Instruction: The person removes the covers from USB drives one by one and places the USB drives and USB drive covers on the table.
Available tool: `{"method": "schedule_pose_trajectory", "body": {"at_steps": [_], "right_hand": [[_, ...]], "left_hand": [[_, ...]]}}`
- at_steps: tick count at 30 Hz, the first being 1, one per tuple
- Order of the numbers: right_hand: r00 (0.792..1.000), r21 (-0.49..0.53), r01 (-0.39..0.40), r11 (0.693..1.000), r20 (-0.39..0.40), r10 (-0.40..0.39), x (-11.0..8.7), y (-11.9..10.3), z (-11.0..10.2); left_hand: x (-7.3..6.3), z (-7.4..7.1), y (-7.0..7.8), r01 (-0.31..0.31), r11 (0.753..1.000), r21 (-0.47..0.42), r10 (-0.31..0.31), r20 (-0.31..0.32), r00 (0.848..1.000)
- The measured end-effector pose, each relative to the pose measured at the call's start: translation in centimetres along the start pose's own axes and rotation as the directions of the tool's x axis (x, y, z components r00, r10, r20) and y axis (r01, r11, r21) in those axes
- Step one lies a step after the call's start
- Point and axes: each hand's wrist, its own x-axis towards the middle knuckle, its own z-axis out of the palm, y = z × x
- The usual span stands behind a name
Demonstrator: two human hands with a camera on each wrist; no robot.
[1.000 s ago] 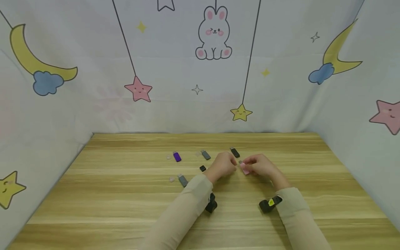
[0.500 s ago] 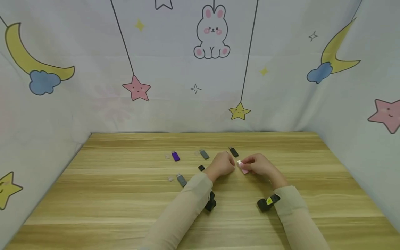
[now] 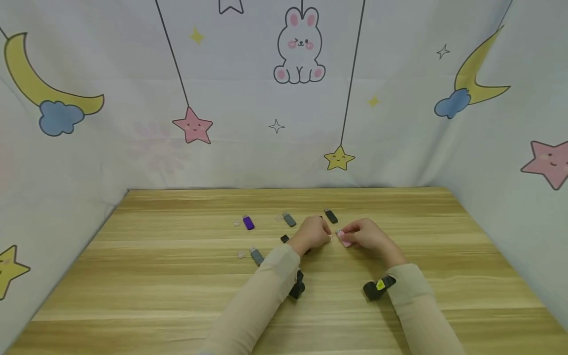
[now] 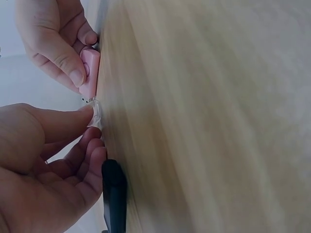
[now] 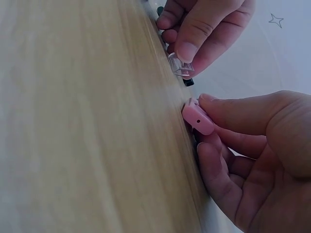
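Observation:
My right hand (image 3: 369, 234) pinches a pink USB flash drive (image 5: 199, 119) between thumb and fingers, low over the wooden table. Its metal plug points toward my left hand (image 3: 312, 232). That hand pinches a small clear plastic cap (image 5: 180, 65) between thumb and forefinger. In the left wrist view the cap's open end is right at the plug, in line with the pink drive. A dark, slim object (image 4: 114, 194) lies on the table under my left hand, mostly hidden in the head view.
A black USB drive (image 3: 331, 216) lies behind my hands. To the left lie a purple drive (image 3: 248, 223), a grey drive (image 3: 289, 219) and a nearer grey drive (image 3: 256, 256), partly behind my left sleeve. A black cap (image 3: 285, 238) and clear caps (image 3: 241, 255) lie among them.
The clear cap now shows at my left fingertips, and a dark object shows below that hand. My right hand keeps its grip on the pink drive, whose plug has tilted slightly.

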Motion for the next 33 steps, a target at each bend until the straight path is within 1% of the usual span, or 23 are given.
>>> {"method": "schedule_pose_trajectory", "body": {"at_steps": [7, 16, 24, 28, 33], "right_hand": [[1.0, 0.025, -0.004, 1.0, -0.003, 0.004, 0.0, 0.0, 0.0], [1.0, 0.032, -0.019, 0.999, -0.01, 0.019, 0.0, 0.1, 0.0], [1.0, 0.033, -0.021, 0.999, -0.015, 0.021, 0.1, 0.2, 0.0], [1.0, 0.038, -0.021, 0.999, -0.014, 0.021, 0.1, 0.3, 0.0], [1.0, 0.062, -0.012, 0.998, -0.013, 0.013, -0.3, 0.3, -0.5]], "left_hand": [[-0.1, -0.2, -0.1, -0.011, 1.0, -0.005, 0.011, 0.016, 1.0], [-0.1, -0.2, -0.2, -0.022, 1.0, 0.009, 0.022, 0.026, 0.999], [-0.3, -0.3, -0.2, -0.053, 0.999, 0.008, 0.053, 0.026, 0.998], [-0.4, -0.5, -0.3, -0.056, 0.998, 0.001, 0.056, 0.04, 0.998], [-0.5, -1.1, -0.2, -0.06, 0.998, 0.023, 0.059, 0.049, 0.997]]}}
